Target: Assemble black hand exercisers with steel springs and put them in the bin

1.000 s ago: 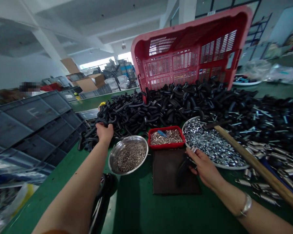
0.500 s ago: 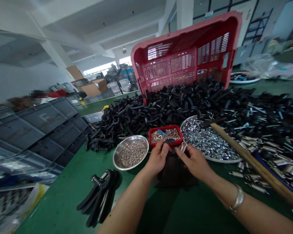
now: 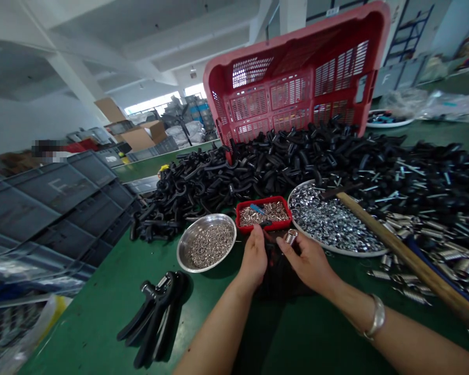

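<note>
My right hand [image 3: 310, 260] is closed with a coil spring [image 3: 291, 237] between thumb and fingers. My left hand [image 3: 255, 256] is closed round a black curved handle [image 3: 265, 223], its end showing above the fingers; most of it is hidden. Both hands are close together over a dark block on the green table, just in front of a red tray [image 3: 241, 223] of small metal pins with a blue piece on top. Left of them a steel bowl [image 3: 182, 250] holds small metal rings. Assembled hand-exercise grips [image 3: 156, 317] lie at the front left.
Behind lies a wide heap of black handles [image 3: 258, 166], below a tilted red crate [image 3: 297, 49]. A white plate [image 3: 347, 255] of metal parts stands right, a hammer [image 3: 394, 250] across it. Loose springs [image 3: 445, 255] lie at the right. Grey crates [image 3: 54, 208] stand left.
My left hand has turned more upright, its fingers now less visible round the handle. The spring stays in my right hand. The view has shifted slightly.
</note>
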Available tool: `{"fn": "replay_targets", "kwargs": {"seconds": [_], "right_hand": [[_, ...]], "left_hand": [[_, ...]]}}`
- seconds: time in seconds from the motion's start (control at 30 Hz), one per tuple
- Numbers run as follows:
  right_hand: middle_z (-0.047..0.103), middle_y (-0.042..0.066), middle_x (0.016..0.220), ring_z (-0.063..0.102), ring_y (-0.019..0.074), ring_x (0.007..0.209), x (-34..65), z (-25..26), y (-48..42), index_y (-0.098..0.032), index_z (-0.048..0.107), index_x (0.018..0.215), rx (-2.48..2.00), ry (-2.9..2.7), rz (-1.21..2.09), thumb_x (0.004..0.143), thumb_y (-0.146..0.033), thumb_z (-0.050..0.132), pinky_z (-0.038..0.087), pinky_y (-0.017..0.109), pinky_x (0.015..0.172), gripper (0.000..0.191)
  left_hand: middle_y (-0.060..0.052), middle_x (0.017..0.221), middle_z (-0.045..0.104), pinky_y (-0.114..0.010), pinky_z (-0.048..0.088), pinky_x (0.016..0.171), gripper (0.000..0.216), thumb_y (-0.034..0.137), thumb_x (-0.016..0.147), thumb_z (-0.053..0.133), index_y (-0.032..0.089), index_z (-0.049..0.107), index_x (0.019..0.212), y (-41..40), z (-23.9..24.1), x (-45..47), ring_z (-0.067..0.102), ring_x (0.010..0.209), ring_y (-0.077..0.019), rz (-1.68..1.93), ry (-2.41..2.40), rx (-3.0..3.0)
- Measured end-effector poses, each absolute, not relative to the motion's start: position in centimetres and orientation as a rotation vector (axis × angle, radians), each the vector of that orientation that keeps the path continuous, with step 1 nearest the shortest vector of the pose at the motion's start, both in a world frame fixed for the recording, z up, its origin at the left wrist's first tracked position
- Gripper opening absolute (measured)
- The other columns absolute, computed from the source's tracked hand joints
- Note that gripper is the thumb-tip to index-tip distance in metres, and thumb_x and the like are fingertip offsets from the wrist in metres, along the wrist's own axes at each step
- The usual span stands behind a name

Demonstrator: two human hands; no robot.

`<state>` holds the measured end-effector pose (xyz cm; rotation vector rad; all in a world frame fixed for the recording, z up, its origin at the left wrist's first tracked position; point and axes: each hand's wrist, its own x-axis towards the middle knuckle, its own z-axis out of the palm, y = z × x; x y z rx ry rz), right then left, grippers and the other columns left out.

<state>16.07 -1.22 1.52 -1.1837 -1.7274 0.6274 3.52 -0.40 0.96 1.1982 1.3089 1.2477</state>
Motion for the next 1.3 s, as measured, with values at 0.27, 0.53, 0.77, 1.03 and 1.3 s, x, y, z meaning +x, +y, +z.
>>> {"fn": "replay_targets", "kwargs": {"seconds": [0.27, 0.53, 0.77, 1.03, 1.3], "right_hand": [[0.06, 0.003, 0.067, 0.054, 0.0151, 0.061, 16.0, 1.4, -1.7, -0.018, 0.053, 0.072, -1.238, -1.776, 0.551, 0.083, -0.037, 0.046, 0.04, 0.026, 0.058, 0.023], [0.06, 0.004, 0.071, 0.054, 0.0152, 0.065, 16.7, 2.8, -1.2, -0.017, 0.052, 0.074, -1.195, -2.011, 0.541, 0.085, -0.037, 0.043, 0.039, 0.026, 0.059, 0.024], [0.061, 0.003, 0.076, 0.055, 0.0147, 0.07, 17.8, 3.2, -0.6, -0.017, 0.054, 0.078, -1.102, -2.141, 0.847, 0.088, -0.039, 0.036, 0.042, 0.027, 0.064, 0.03], [0.061, 0.006, 0.079, 0.055, 0.0162, 0.071, 17.8, 3.2, -0.9, -0.017, 0.053, 0.08, -1.113, -2.254, 0.828, 0.085, -0.03, 0.042, 0.042, 0.029, 0.065, 0.018], [0.051, -0.002, 0.061, 0.048, 0.0097, 0.049, 17.3, 1.9, -0.8, -0.018, 0.048, 0.072, -1.151, -1.976, 1.148, 0.082, -0.039, 0.044, 0.04, 0.021, 0.044, 0.024]], "left_hand": [[-0.004, 0.077, 0.056, -0.027, 0.041, 0.07, 0.045, 0.053, 0.087, 0.025, 0.016, 0.05, 0.078, -1.5, 1.4, 3.3, 0.051, 0.073, -0.0147, 1.272, 1.331, 1.496], [-0.004, 0.073, 0.056, -0.027, 0.044, 0.062, 0.048, 0.058, 0.084, 0.028, 0.016, 0.052, 0.077, -1.9, 1.6, 3.5, 0.053, 0.066, -0.0145, 1.2, 1.261, 1.443], [0.003, 0.051, 0.044, -0.02, 0.031, 0.03, 0.055, 0.066, 0.079, 0.026, 0.016, 0.048, 0.075, -1.8, 1.7, 3.7, 0.04, 0.035, -0.0085, 0.993, 1.228, 1.322], [0.004, 0.047, 0.043, -0.019, 0.031, 0.032, 0.047, 0.059, 0.082, 0.03, 0.017, 0.05, 0.073, -1.8, 1.6, 3.0, 0.04, 0.033, -0.0087, 0.925, 1.253, 1.424], [-0.007, 0.074, 0.062, -0.028, 0.045, 0.064, 0.047, 0.052, 0.087, 0.023, 0.017, 0.055, 0.086, -1.5, 1.0, 3.0, 0.059, 0.07, -0.0184, 0.864, 1.415, 1.743]]}}
